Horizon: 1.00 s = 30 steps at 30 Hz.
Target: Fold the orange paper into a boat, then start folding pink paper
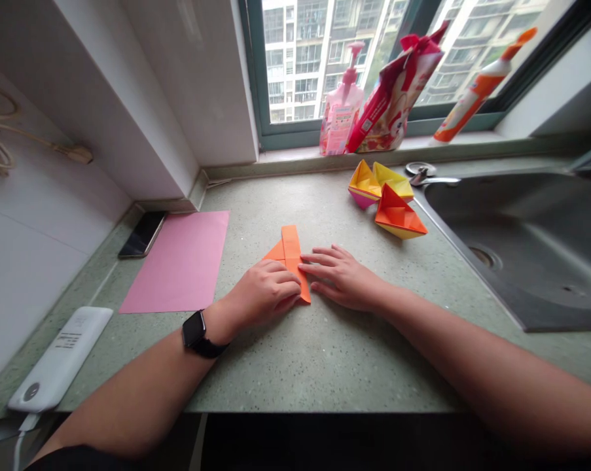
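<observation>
Our left forearm (143,386), with a black square-faced watch (194,329) at the wrist, and our right forearm (452,347) enter from the lower corners over the speckled grey-green stone table (324,373). At frame centre lies the folded orange paper piece (291,245).

Grip, left hand (260,294): fingers together, bent over the lower part of the piece; the thumb is hidden, so we cannot tell whether it pinches. Grip, right hand (347,278): fingers apart, tips at the right edge.

Handling: we judge the piece very light, stiff at layered folds, easily creased or torn. Hold it flat by the layered strip, using finger pads; avoid pulling the thin slanted flap at left.

Count:
- Orange piece: one.
- Flat pink paper sheet (182,261), left of centre: one.
- Folded paper boats, upper right of centre: three; yellow-orange with magenta underside (366,185), yellow (396,183), red-orange with yellow underside (400,219).
- Black phone (143,234), beside the sheet: one.
- White power bank (62,356), lower left: one.
- Steel sink (545,222), right: one.
</observation>
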Motion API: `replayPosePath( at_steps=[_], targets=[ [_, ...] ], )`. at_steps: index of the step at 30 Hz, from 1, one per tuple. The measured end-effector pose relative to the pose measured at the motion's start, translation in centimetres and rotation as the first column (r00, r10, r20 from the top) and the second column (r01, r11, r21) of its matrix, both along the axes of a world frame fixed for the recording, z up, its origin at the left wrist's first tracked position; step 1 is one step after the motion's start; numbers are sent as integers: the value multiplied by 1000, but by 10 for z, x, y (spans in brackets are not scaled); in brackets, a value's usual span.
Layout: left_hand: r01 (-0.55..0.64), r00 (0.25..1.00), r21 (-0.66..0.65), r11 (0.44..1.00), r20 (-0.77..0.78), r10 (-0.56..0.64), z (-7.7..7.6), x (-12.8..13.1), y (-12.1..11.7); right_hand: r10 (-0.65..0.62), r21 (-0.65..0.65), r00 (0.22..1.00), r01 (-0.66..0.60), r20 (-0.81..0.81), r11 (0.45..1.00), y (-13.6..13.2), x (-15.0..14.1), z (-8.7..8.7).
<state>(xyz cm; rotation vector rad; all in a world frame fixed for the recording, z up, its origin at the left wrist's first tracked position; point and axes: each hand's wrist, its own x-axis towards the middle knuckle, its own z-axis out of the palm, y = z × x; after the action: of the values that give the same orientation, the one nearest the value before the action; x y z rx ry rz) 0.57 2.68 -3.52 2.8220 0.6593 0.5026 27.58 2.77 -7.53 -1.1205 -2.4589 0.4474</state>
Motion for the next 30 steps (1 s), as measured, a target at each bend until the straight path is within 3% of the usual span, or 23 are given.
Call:
replayPosePath(
  at_steps=[6,13,19,30],
  targets=[
    [-26,999,-128,991,29,30,-6,-1,3,72,-89,997,-75,-33,993,3,-4,4],
    [-162,983,-187,969,54,175,-13,1,8,108,-62,987,-116,-120,991,-3,-2,17],
    [-157,977,-248,956,104,187,-12,2,7,88,-22,987,-92,-131,996,-5,-8,12],
    [-160,974,-288,944,107,198,-11,7,6,60,-77,987,-72,-148,994,-1,-4,13]
  ],
)
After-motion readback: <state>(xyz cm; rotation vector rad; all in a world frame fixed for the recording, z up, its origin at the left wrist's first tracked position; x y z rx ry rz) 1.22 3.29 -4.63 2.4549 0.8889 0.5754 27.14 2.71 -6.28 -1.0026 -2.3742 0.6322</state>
